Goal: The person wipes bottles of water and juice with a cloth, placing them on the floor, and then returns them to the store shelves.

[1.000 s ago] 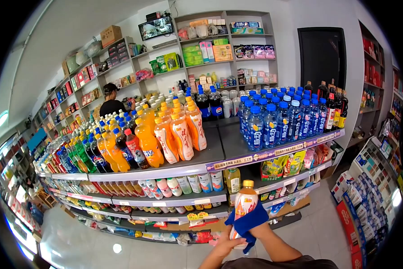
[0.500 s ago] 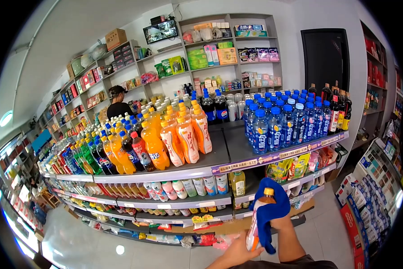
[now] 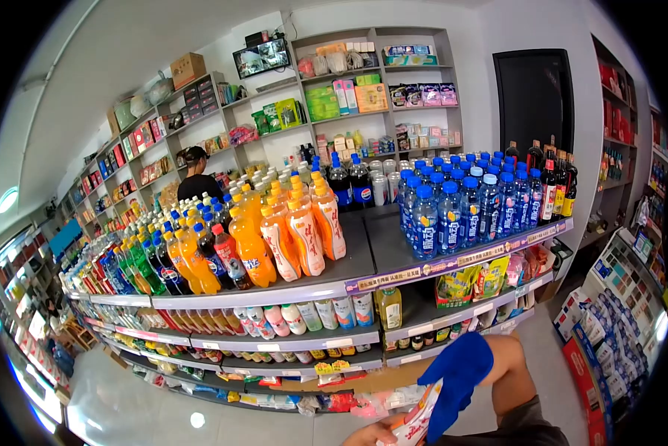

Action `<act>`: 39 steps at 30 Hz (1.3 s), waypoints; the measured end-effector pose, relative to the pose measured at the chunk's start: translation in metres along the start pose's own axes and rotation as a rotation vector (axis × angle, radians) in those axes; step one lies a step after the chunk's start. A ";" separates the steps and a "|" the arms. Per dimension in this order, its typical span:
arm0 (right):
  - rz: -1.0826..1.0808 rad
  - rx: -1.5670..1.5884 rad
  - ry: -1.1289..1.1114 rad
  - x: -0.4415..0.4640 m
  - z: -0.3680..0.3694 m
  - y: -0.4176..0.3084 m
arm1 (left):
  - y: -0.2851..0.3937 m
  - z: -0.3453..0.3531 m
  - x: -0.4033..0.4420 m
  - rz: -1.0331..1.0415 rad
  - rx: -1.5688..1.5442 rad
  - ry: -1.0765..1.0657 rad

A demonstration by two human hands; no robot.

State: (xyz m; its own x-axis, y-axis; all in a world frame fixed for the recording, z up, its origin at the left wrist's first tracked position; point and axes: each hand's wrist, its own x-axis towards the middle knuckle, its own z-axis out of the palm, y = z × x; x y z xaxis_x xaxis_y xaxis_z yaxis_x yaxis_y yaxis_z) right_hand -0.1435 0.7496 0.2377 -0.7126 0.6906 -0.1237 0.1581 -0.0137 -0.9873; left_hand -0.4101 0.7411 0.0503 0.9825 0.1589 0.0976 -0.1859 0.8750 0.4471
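At the bottom of the head view, my left hand [image 3: 375, 432] is wrapped round a drink bottle [image 3: 419, 418] with a white label and red lettering. The bottle lies tilted, its lower end cut off by the frame. A blue cloth [image 3: 459, 377] covers the bottle's upper end, so its cap is hidden. My right hand [image 3: 502, 357] grips the cloth from the right, its fingers mostly concealed in the folds. Similar white-labelled bottles [image 3: 305, 239] with orange caps stand on the top shelf ahead, left of a bare dark stretch of shelf [image 3: 364, 245].
Blue-capped bottles [image 3: 449, 219] fill the shelf's right part, with dark sauce bottles [image 3: 548, 186] at its end. Orange soda bottles [image 3: 254, 249] stand to the left. A person [image 3: 197, 175] in black is behind the shelves. Stacked packs [image 3: 609, 353] sit at right.
The bottle has dropped lower and tipped over, and the blue cloth now covers its capped end. My right hand has shifted right and up; my left hand has moved down.
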 end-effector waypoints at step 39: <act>-0.469 0.204 1.368 -0.035 0.024 0.174 | 0.010 -0.010 0.217 -0.100 1.073 -0.217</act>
State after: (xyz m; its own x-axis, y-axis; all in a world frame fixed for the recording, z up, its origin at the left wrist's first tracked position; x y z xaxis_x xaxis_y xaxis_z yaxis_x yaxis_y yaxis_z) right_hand -0.1077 0.7058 0.0681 0.5409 0.7928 0.2808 -0.0814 0.3816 -0.9207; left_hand -0.1989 0.7885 0.0673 0.9899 -0.0664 0.1253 -0.1249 0.0095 0.9921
